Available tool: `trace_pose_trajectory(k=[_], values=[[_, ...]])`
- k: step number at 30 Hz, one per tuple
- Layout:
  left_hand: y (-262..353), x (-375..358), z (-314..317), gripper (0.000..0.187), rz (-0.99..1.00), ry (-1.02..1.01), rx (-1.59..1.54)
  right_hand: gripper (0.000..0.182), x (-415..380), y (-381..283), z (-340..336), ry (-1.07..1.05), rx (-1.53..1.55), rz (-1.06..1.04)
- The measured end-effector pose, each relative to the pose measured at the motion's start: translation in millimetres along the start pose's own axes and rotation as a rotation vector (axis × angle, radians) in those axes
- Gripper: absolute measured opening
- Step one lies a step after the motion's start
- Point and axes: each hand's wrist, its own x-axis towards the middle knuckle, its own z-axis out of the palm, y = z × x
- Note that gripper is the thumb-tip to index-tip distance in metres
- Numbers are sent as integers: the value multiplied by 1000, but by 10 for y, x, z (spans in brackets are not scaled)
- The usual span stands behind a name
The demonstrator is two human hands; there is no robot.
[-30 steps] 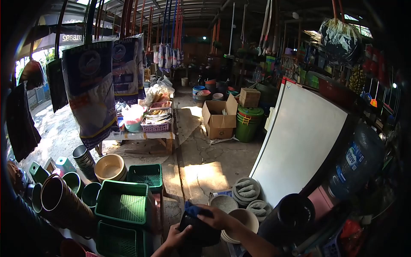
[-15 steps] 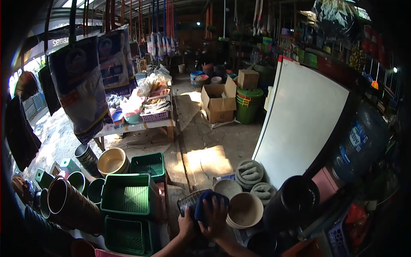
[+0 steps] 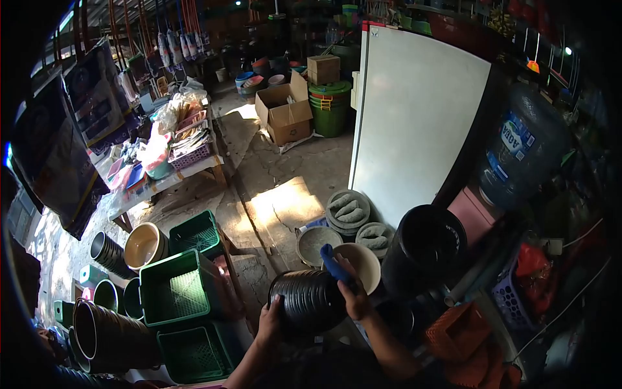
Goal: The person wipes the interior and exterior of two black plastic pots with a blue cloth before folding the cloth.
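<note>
Now clasping ribbed blk stack [image 3: 306,303] w/ L grip [image 3: 273,316], part-curled round its side; clutching blue cloth [image 3: 336,264] w/ R grip [image 3: 353,290] at opp. end. Looks glossy, tipped sideways.

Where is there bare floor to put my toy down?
Bare floor lies between the cardboard box and the grey stone bowls, left of the white panel. It's crowded around the green baskets and the black bin.

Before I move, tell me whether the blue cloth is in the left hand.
No, the blue cloth is in the right hand, while the left hand holds the black ribbed stack.
</note>
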Motion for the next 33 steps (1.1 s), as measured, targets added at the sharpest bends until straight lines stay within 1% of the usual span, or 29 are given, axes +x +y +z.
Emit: trace_pose_trajectory(k=[1, 3, 5, 7, 8, 9, 11, 12, 13, 14, 15, 17, 18, 19, 20, 21, 22, 23, 24, 25, 26, 27, 29, 30, 31, 33], values=[[4, -8, 60, 40, -9, 20, -24, 56, -67, -107, -21, 7, -4, 10], [73, -31, 169, 43, -9, -5, -27, 57, -159, -362, -28, -144, -325, -87], [79, 34, 158, 46, -3, -38, -22, 58, -266, -312, -60, -157, -286, -93], [53, 164, 104, 52, -11, -1, -90, 58, -362, -334, -130, -311, -157, -116], [45, 207, 83, 56, 5, -35, -96, 53, -402, -391, -173, -322, -150, -89], [71, 220, 104, 56, 5, -38, -92, 53, -446, -361, -231, -318, -150, -89], [108, 236, 126, 54, 46, 2, -64, 44, -637, -224, -378, -225, 128, -9], [110, 247, 133, 54, 48, 9, -67, 44, -845, -5, -454, -232, 130, -8], [105, 262, 134, 49, 79, 10, -37, 40, -1104, 310, -522, -84, -130, -104], [101, 264, 134, 45, 111, 12, -8, 36, -1229, 479, -555, 66, -389, -201], [99, 250, 133, 45, 114, 22, -13, 36, -1152, 341, -590, 56, -385, -203], [95, 206, 149, 36, 258, -101, 406, 33, -834, -252, -668, -1, 300, 335], [75, 150, 231, 31, 335, -122, 538, 45, -782, -321, -665, -12, 225, 369], [138, 26, 351, 32, 314, -161, 759, 45, -711, -437, -631, -25, 227, 367], [187, -74, 449, 33, 289, -197, 980, 53, -628, -567, -572, -21, 132, 397], [113, -66, 449, 33, 484, -281, 1217, 62, -563, -627, -518, -20, 37, 422], [31, -78, 441, 34, 681, -361, 1456, 75, -549, -434, -418, 29, -56, 332], [-57, -138, 455, 30, 648, -436, 1468, 75, -549, -322, -355, 10, -49, 321], [-92, -207, 464, 22, 714, -560, 1422, 75, -502, -301, -276, 12, -94, 325], [-217, -255, 480, 20, 721, -612, 1526, 75, -469, -255, -202, 16, -138, 328], [-321, -327, 481, 19, 735, -608, 1493, 65, -508, -22, -162, -25, -98, 421], [-340, -377, 512, 21, 685, -620, 1514, 65, -505, -14, -167, -46, -88, 409], [-437, -401, 489, 22, 660, -636, 1584, 56, -487, -45, -186, -104, -33, 346], [-456, -414, 494, 22, 657, -619, 1591, 46, -539, -37, -175, -70, -75, 307], [-483, -429, 504, 23, 648, -645, 1608, 46, -594, 22, -179, -77, -69, 306], [-482, -463, 534, 25, 637, -686, 1618, 47, -714, 136, -239, -11, -139, 342]])
